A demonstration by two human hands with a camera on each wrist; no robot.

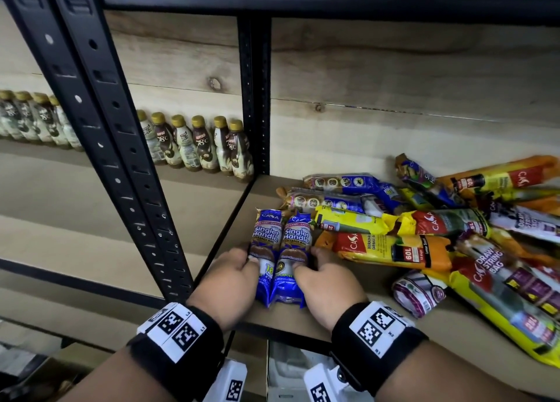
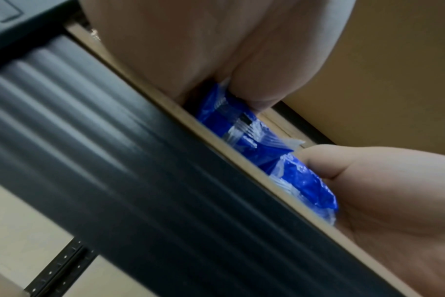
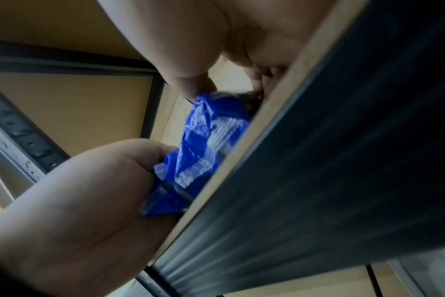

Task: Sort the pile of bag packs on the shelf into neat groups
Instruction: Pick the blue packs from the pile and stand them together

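Note:
Two blue "Singlet Handle" garbage bag packs lie side by side, lengthwise, at the front left of the shelf board (image 1: pixel 230 235). My left hand (image 1: pixel 245 256) grips the left blue pack (image 1: pixel 266 238), thumb on top and fingers down its outer side. My right hand (image 1: pixel 309 260) grips the right blue pack (image 1: pixel 297 238) the same way. The wrist views show the blue packs (image 2: pixel 241 124) (image 3: pixel 211 128) from below the shelf edge, squeezed between both hands. To the right sprawls the mixed pile: a yellow-orange pack (image 1: pixel 391 250), blue packs (image 1: pixel 342 183) and drawstring packs (image 1: pixel 500 280).
A row of gold-capped bottles (image 1: pixel 197 144) stands in the neighbouring bay on the left. Black uprights (image 1: pixel 121 147) (image 1: pixel 254 98) frame the bay. The dark front rail (image 2: pixel 140 160) runs under my wrists. A small purple-white roll (image 1: pixel 418 292) lies near the front.

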